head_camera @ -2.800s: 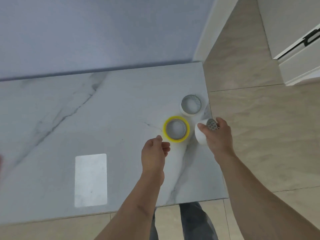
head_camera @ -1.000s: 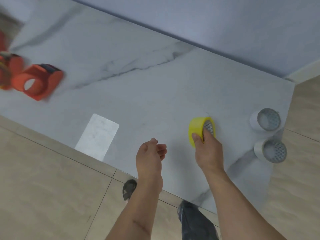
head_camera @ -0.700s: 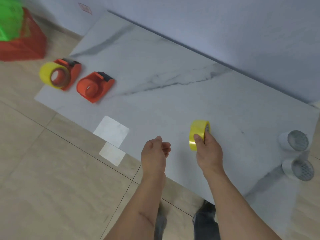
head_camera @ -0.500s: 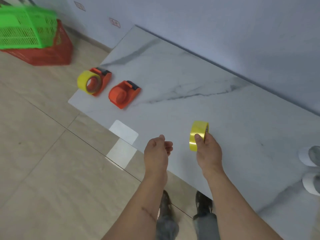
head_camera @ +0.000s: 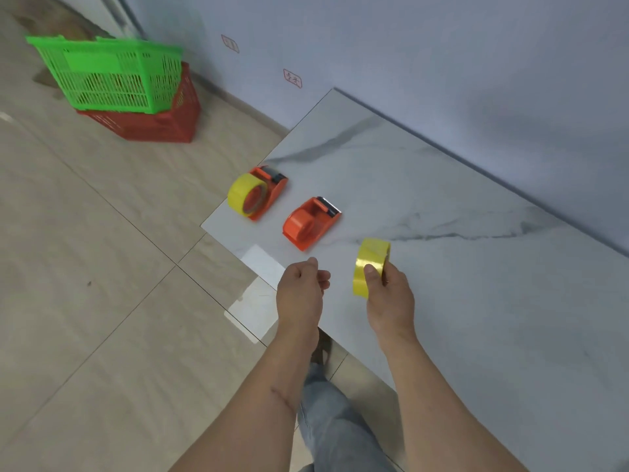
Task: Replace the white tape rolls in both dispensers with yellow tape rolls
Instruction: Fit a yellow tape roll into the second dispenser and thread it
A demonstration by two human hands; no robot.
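My right hand [head_camera: 389,301] grips a yellow tape roll [head_camera: 369,264] upright on its edge, above the marble table [head_camera: 476,267]. My left hand [head_camera: 299,294] hangs beside it near the table's front edge, fingers curled, holding nothing. Two orange dispensers lie at the table's left end. The far-left dispenser [head_camera: 272,194] carries a yellow roll [head_camera: 243,195]. The nearer dispenser [head_camera: 311,222] has a bare hub with no roll on it. No white rolls are in view.
A green basket [head_camera: 105,76] sits stacked on a red basket [head_camera: 163,126] on the tiled floor at the upper left, by the wall. My legs and shoes show below the table edge. The wall runs along the table's far side.
My right hand set down a white roll, picked up the yellow one and carried it left. The view swung left: the white rolls left the frame, the dispensers and baskets came in.
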